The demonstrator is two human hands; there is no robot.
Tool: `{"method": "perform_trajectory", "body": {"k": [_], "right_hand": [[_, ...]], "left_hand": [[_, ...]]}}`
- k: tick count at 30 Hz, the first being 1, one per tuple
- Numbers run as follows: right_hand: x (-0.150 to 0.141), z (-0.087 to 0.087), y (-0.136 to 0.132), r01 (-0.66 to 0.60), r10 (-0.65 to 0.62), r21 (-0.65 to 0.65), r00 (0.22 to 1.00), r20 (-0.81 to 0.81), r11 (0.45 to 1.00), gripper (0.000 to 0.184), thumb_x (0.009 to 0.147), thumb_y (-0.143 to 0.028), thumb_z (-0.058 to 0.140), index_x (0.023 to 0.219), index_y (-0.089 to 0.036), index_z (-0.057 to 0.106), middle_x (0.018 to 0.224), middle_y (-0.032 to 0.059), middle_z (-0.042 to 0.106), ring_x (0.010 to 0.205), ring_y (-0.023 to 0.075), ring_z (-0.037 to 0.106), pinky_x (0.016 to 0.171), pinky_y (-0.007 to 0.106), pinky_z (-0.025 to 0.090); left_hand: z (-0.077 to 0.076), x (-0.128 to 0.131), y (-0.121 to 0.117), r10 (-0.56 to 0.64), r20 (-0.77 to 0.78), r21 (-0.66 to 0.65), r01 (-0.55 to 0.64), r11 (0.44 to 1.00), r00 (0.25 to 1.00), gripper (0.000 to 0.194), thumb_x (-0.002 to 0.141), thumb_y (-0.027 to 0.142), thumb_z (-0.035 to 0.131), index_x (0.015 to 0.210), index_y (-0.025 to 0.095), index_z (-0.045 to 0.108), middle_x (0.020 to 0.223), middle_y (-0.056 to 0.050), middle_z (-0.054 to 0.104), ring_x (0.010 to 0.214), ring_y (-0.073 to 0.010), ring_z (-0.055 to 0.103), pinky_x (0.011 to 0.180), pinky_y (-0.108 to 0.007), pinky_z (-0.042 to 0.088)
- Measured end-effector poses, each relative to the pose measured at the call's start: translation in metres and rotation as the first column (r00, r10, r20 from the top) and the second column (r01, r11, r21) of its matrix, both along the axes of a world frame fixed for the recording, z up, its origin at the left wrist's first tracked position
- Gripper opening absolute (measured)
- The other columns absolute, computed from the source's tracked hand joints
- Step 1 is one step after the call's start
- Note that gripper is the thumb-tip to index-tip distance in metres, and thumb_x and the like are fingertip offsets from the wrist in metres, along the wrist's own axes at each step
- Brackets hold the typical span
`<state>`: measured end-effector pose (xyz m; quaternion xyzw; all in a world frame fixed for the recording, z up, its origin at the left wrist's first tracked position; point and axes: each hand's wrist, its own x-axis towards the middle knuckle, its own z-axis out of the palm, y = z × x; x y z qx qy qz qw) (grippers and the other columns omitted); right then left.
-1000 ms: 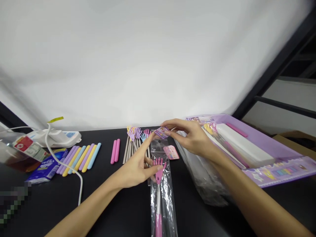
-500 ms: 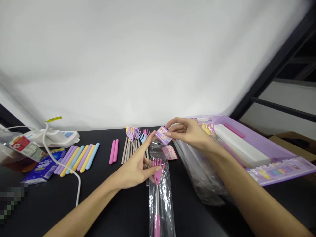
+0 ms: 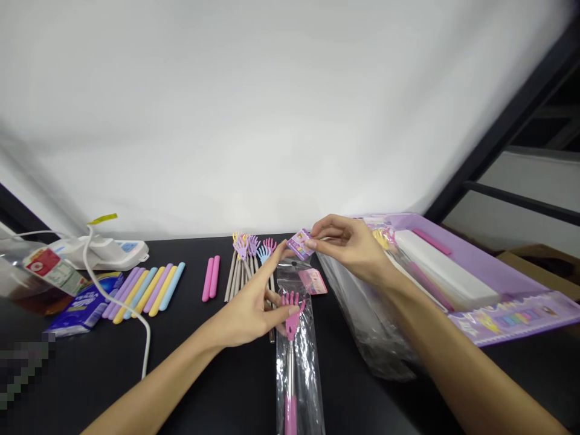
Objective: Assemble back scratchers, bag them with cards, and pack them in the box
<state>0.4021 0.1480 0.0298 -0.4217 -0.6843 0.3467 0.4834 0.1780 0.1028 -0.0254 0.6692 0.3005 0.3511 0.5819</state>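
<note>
A pink back scratcher (image 3: 292,326) with a metal shaft lies inside a clear plastic bag (image 3: 309,368). My left hand (image 3: 254,311) pinches the bagged scratcher near its head, thumb on top, while its index finger reaches up to the edge of a small purple printed card (image 3: 298,244). Thumb and fingertips of my right hand (image 3: 351,249) are closed on that card, just above the bag's upper end. Beside the bag's top lies a pink printed card (image 3: 313,281). Left of it is a bunch of back scratcher heads on metal shafts (image 3: 240,266).
Two pink handle tubes (image 3: 211,278) and a row of pastel tubes (image 3: 145,293) lie to the left. Beyond are a blue packet (image 3: 84,305), white cable (image 3: 131,305), power strip (image 3: 120,255) and bottle (image 3: 38,278). Clear bags (image 3: 362,326) and a purple display box (image 3: 480,254) occupy the right.
The purple card has tilted slightly between my hands. Otherwise the view has only shifted a little; both hands keep their grips.
</note>
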Motion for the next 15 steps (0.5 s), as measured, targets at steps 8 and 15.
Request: {"method": "perform_trajectory", "body": {"k": [8,15], "right_hand": [[-0.0012,-0.0085,-0.0015,-0.051,0.036,-0.133,0.993,-0.113,0.990,0.040,0.068,-0.048,0.086,0.082,-0.017,0.065,0.085,0.0032,0.069,0.071,0.0184,0.071,0.069,0.036,0.063],[-0.0010,-0.0081,-0.0007,0.007,-0.014,-0.057,0.992,-0.122,0.998,0.040,0.061,-0.044,0.091,0.081,-0.019,0.067,0.083,0.0047,0.072,0.078,0.0210,0.072,0.077,0.038,0.062]], "left_hand": [[-0.0008,0.0002,-0.0009,0.020,-0.023,-0.014,-0.020,1.000,1.000,0.101,0.087,0.031,0.074,0.157,0.053,0.005,0.168,-0.013,0.014,0.066,-0.0079,0.061,0.057,-0.031,0.062],[0.0004,-0.0003,-0.0006,0.067,-0.078,0.065,-0.062,0.996,0.995,0.101,0.088,0.025,0.071,0.155,0.057,0.003,0.168,-0.010,0.017,0.061,-0.0039,0.053,0.050,-0.024,0.051]]}}
